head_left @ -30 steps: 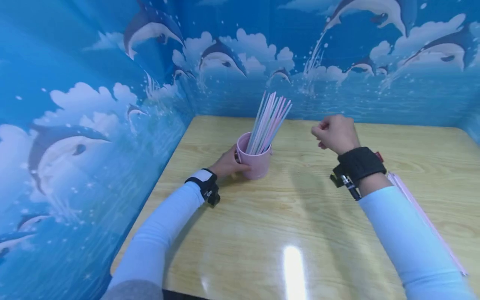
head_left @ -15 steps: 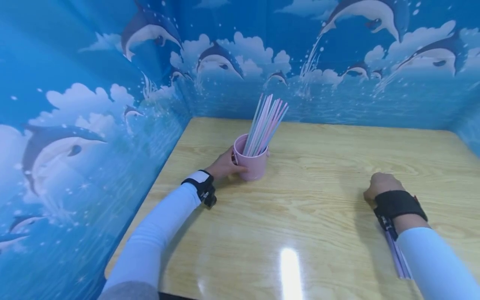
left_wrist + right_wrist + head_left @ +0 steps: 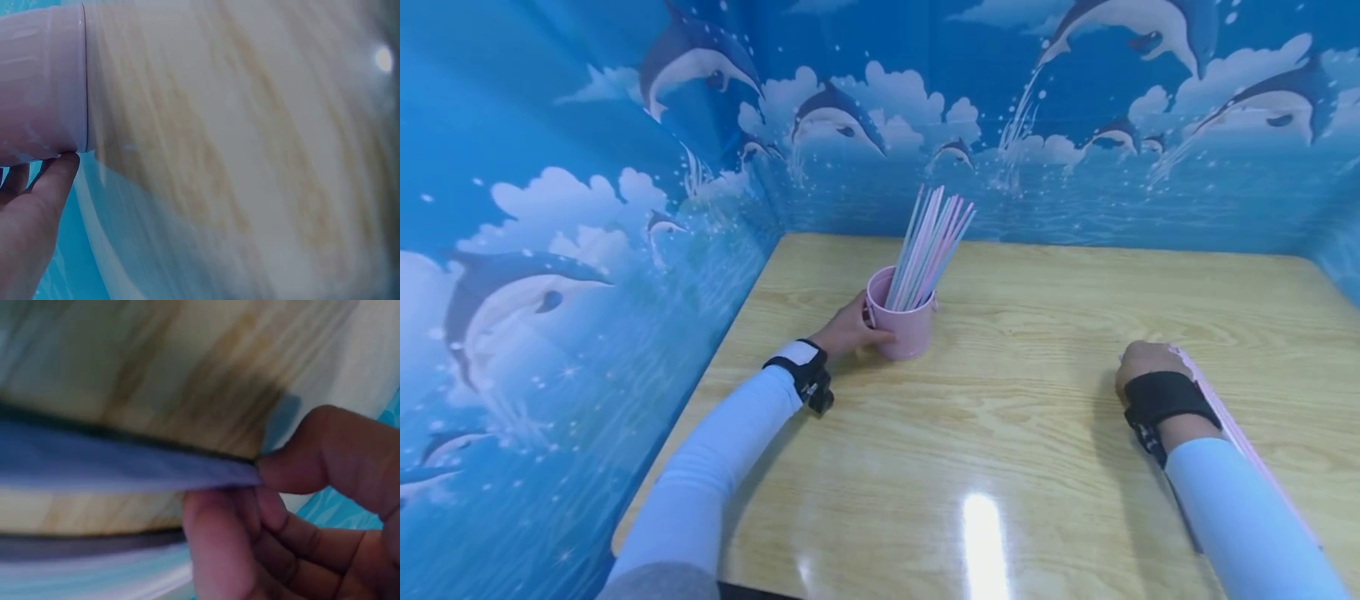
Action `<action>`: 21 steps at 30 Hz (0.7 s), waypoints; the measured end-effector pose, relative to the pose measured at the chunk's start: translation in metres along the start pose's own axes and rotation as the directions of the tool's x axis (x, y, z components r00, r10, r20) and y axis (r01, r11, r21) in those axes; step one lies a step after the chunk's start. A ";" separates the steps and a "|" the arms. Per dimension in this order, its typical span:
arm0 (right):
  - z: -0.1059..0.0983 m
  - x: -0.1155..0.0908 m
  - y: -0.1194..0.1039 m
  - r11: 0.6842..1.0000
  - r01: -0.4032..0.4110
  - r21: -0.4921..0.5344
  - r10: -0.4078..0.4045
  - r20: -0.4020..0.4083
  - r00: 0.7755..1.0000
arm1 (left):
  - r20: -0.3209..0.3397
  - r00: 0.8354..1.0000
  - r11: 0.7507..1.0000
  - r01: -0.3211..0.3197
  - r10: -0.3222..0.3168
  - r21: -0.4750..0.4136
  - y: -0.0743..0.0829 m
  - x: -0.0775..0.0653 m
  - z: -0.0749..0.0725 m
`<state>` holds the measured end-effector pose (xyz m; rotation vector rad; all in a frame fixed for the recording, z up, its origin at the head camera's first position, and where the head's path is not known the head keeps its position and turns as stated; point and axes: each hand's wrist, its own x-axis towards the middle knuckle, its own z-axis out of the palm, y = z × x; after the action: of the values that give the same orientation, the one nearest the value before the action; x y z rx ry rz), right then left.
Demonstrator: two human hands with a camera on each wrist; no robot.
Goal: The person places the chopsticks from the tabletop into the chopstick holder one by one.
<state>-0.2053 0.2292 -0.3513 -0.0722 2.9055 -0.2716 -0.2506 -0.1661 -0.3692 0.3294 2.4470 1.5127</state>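
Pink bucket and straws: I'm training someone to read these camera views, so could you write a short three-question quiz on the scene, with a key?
1. Multiple choice: In the head view, which hand holds the pink bucket?
A) right
B) left
C) neither

2. True or false: The straws in the bucket stand tilted and rise above its rim.

3. Short answer: In the right wrist view, how does the right hand hold the blurred bluish straw?

Key:
1. B, the left hand.
2. True.
3. By pinching it near one end.
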 end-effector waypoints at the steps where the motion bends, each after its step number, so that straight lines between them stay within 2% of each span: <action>1: 0.000 0.001 -0.001 1.000 -0.007 -0.008 0.007 0.001 1.000 | 0.006 1.000 1.000 -0.003 0.003 -0.011 0.000 0.000 0.000; 5: -0.007 0.008 -0.004 1.000 -0.007 0.003 0.007 0.037 0.999 | 0.019 1.000 0.999 -0.003 0.003 -0.041 -0.001 0.000 -0.002; 9: -0.037 0.013 -0.018 0.997 0.010 0.071 -0.014 0.050 0.999 | 0.012 1.000 0.999 0.013 -0.012 -0.038 -0.001 0.000 -0.003; 13: -0.083 0.006 -0.047 0.971 0.108 0.211 -0.088 -0.106 0.991 | 0.007 1.000 0.999 0.014 -0.014 -0.033 -0.002 0.001 -0.003; 15: -0.108 -0.003 -0.064 0.926 0.190 0.326 -0.125 -0.212 0.969 | 0.011 1.000 1.000 0.007 -0.007 -0.023 -0.003 0.002 -0.003; 16: -0.121 -0.008 -0.074 0.878 0.244 0.412 -0.137 -0.272 0.953 | 0.015 1.000 1.000 -0.002 0.002 -0.021 -0.004 0.002 -0.003; 17: -0.132 -0.014 -0.084 0.812 0.314 0.492 -0.150 -0.343 0.927 | 0.019 1.000 1.000 -0.007 0.008 -0.018 -0.004 0.003 -0.002; 18: -0.141 -0.019 -0.095 0.731 0.389 0.561 -0.158 -0.416 0.896 | 0.021 1.000 1.000 -0.012 0.012 -0.015 -0.004 0.003 -0.002; 19: -0.150 -0.024 -0.106 0.615 0.472 0.631 -0.158 -0.488 0.858 | 0.020 1.000 1.000 -0.008 0.009 -0.011 -0.004 0.003 -0.002; 20: -0.156 -0.028 -0.118 0.485 0.555 0.676 -0.152 -0.559 0.815 | 0.017 1.000 1.000 -0.009 0.009 -0.008 -0.004 0.003 -0.002; 21: -0.160 -0.031 -0.130 0.358 0.635 0.685 -0.150 -0.629 0.763 | 0.016 1.000 1.000 -0.012 0.012 -0.015 -0.003 0.003 -0.002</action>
<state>-0.2074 0.1322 -0.1665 -0.6554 2.6400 -2.1377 -0.2544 -0.1680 -0.3719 0.3521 2.4248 1.5260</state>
